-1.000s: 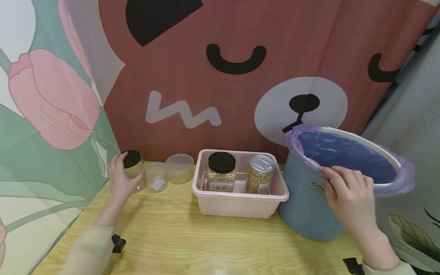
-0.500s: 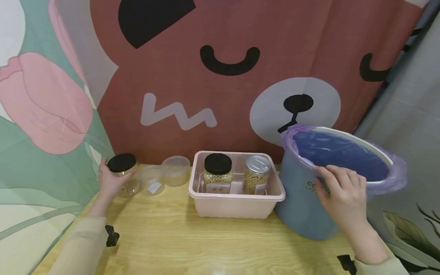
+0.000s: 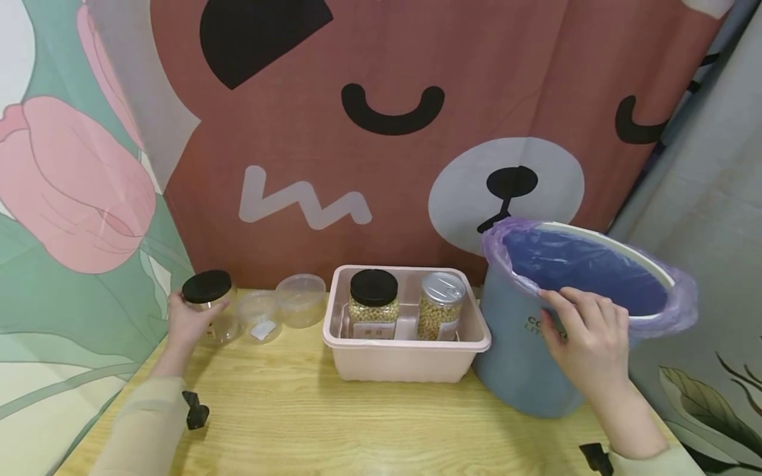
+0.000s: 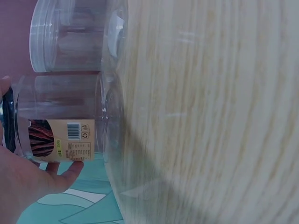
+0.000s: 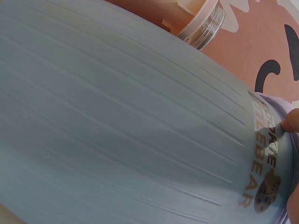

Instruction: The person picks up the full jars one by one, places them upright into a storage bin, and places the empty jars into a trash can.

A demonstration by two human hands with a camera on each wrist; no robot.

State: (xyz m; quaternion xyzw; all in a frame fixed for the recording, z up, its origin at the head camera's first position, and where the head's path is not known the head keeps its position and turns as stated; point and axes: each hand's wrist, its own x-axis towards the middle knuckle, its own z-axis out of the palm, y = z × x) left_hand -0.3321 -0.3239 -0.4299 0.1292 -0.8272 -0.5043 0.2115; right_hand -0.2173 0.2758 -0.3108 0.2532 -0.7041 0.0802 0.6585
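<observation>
My left hand (image 3: 186, 324) grips a clear plastic jar (image 3: 223, 325) with a black lid (image 3: 206, 286), at the table's far left. Seen from the left wrist, that jar (image 4: 60, 100) carries a brown label (image 4: 70, 140) with a picture of dark strips, and fingers curl round its side. Close beside it stand two clear, lidless containers (image 3: 258, 317). On the far side of the table, my right hand (image 3: 595, 334) pinches the near rim of a blue-grey trash bin (image 3: 530, 370), over its purple liner bag (image 3: 675, 320). The thumb presses near the bin's printed lettering (image 5: 261, 154).
A pink plastic basin (image 3: 405, 363) sits mid-table, touching or close to the bin. Inside it stand a black-lidded jar of pale beans (image 3: 374, 312) and a silver-topped can of beans (image 3: 439, 317). A bear-print curtain (image 3: 286, 132) hangs behind the wood-grain table (image 3: 286, 423).
The left hand has shifted the black-lidded jar slightly left and nearer, and its fingers have come down from the lid onto the side. The right hand stays on the bin's rim; the view shifts slightly.
</observation>
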